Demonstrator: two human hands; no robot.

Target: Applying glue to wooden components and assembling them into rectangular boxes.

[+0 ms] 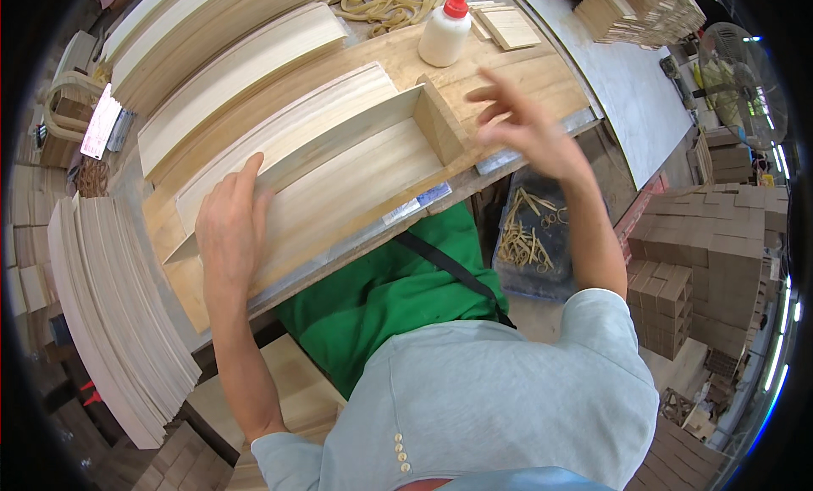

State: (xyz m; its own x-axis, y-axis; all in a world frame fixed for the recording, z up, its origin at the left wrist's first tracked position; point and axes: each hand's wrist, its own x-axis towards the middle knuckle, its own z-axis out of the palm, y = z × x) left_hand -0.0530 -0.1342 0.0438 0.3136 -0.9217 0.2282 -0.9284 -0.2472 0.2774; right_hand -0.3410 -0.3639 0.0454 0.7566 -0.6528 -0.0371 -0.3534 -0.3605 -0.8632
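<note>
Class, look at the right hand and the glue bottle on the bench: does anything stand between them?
Nothing visible does. The right hand hovers, blurred, above the bench, and only bare bench top lies between it and the glue bottle.

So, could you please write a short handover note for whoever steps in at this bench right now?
Left hand: flat on the long open wooden box, pressing on its left part, holding nothing.
Right hand: open and empty, raised over the bench right of the box's end piece, blurred in motion.
Glue bottle with red cap stands upright behind the box; rubber bands lie beside it.
Done: base, back wall and right end piece stand together.
Left: near side is open, no band around the box. Spare slats are stacked at the left.
</note>
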